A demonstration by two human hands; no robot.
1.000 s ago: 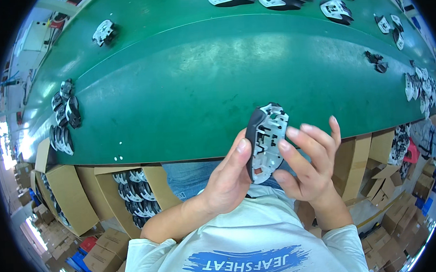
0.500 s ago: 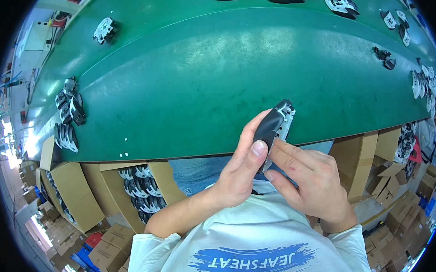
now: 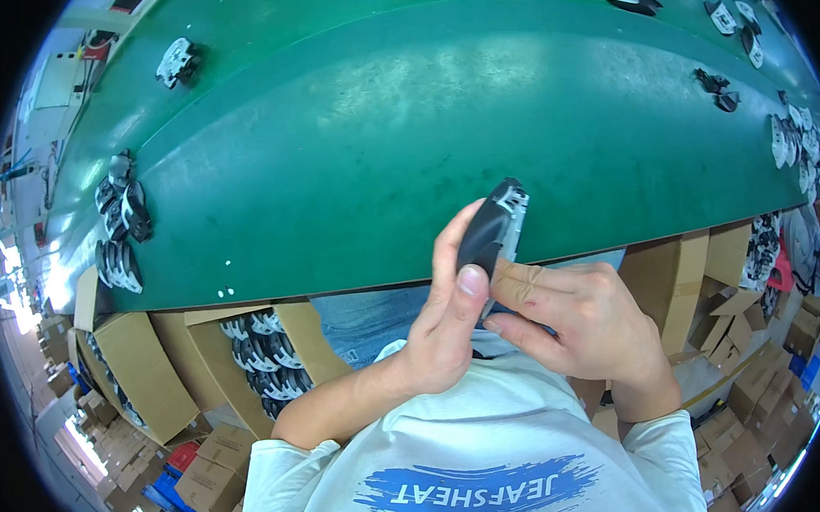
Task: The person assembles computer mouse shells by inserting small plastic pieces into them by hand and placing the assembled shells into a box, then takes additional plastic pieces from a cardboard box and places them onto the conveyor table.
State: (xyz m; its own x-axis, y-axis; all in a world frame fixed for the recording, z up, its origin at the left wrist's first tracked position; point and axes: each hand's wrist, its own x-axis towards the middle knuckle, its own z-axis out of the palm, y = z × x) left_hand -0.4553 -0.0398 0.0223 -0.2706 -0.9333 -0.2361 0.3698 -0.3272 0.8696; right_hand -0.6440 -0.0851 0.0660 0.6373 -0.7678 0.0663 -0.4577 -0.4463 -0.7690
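A black, curved plastic mouse shell [image 3: 489, 236] with a pale grey inner side stands tilted on edge above the table's near edge. My left hand [image 3: 443, 323] is closed round its black outer side, the thumb lying along the near part. At the near end of the same shell, my right hand [image 3: 573, 317] presses its fingertips against the grey inner side, with the thumb tucked close below. The right fingers hide what they touch there.
The green table [image 3: 351, 167] carries stacked shells [image 3: 119, 205] at left, a single shell [image 3: 177, 63] farther back, and small black parts [image 3: 718, 90] at right. Below the near edge stand an open carton [image 3: 313, 338] of shells and another carton [image 3: 145, 368].
Both hands and the shell have shifted slightly left and away from me in view. My right thumb has drawn in closer to the shell's near end. The whole view has shifted a little.
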